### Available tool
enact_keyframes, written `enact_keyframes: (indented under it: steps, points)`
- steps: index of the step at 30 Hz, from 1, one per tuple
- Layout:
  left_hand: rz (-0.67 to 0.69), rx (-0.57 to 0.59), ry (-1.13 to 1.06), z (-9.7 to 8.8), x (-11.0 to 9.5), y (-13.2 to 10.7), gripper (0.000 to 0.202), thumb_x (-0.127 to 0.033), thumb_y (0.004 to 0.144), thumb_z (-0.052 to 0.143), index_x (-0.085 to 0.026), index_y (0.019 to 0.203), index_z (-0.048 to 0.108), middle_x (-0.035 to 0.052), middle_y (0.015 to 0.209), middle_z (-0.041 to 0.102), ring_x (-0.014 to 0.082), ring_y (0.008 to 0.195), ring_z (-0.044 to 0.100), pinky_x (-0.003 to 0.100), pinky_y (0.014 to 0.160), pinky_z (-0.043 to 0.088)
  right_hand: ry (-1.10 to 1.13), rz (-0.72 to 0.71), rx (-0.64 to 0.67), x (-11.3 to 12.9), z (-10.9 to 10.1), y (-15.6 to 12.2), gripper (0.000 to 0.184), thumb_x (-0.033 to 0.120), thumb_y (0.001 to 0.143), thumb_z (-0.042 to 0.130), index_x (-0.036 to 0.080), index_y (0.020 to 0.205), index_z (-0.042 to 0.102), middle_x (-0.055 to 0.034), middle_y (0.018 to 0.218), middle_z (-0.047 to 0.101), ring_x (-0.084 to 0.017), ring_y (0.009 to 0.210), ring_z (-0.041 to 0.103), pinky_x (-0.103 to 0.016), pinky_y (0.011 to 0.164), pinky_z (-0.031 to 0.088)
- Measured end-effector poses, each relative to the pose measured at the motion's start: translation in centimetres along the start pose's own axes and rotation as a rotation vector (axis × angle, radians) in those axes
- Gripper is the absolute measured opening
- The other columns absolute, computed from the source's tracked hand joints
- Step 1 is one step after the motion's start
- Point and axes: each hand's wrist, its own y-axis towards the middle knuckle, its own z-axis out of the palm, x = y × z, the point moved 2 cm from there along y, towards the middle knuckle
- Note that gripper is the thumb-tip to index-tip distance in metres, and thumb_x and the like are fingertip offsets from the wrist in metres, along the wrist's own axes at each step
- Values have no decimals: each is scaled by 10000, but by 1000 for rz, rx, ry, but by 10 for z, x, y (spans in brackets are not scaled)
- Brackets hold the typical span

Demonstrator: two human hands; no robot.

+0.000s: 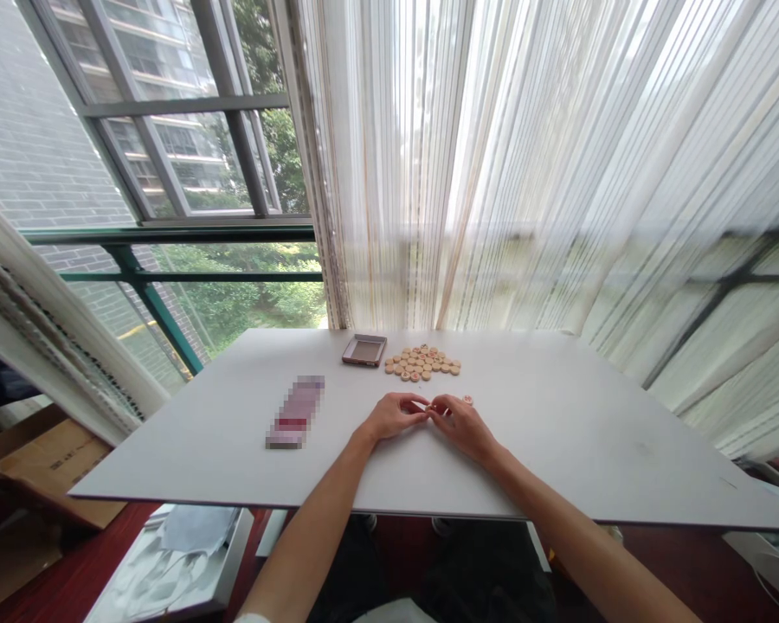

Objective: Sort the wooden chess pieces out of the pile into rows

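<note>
Both my hands rest on a white table (pixel 558 450), fingertips meeting near its middle. My left hand (pixel 393 416) has its fingers curled and pinched toward the right hand. My right hand (pixel 462 426) is also curled, its fingertips pinched on a small piece that I cannot make out. One round wooden game piece (pixel 468 400) lies just beyond my right hand. A cluster of several round wooden pieces (pixel 422 363) lies flat farther back. Left of the cluster sits a small open brown box (pixel 364 350).
A flat reddish, blurred-out rectangular object (pixel 295 412) lies on the table to the left of my hands. Sheer striped curtains (pixel 525 173) hang behind the table, beside a window. Cardboard boxes (pixel 32 467) stand on the floor at the left.
</note>
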Motion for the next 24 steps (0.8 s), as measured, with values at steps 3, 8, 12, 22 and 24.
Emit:
enact_keyframes:
  steps: [3,8,12,22,24]
  points:
    - [-8,14,8,0,-2,0,401,-426,766,719,-187,1088,716,67,922,765,213,890,715,289,833,533,-7,3,1,-1,0,0,105,311,921,562,214,923,602,-36,817,678,-178,730,637,-309,710,477]
    - [-21,15,19,0,-3,0,394,-421,765,718,-190,1083,720,61,912,767,210,885,716,284,838,531,-15,16,9,-3,1,-1,135,336,934,545,213,920,597,-33,808,677,-168,699,627,-288,673,472]
    - [-18,19,20,0,-2,0,385,-418,771,713,-197,1087,718,57,908,767,206,876,716,283,829,533,-9,15,13,-2,0,0,163,343,955,507,211,919,596,-38,809,672,-169,701,623,-290,681,473]
    - [-4,-5,23,1,3,1,393,-431,766,720,-195,1080,713,66,897,763,208,860,715,291,822,537,39,6,10,4,-3,1,125,238,949,465,205,957,585,-56,864,685,-177,755,634,-294,707,472]
    - [1,-9,13,1,4,1,393,-423,767,722,-189,1081,709,70,903,761,205,852,714,293,814,540,40,5,14,5,-3,0,124,209,934,468,205,976,584,-56,875,684,-176,766,634,-295,716,475]
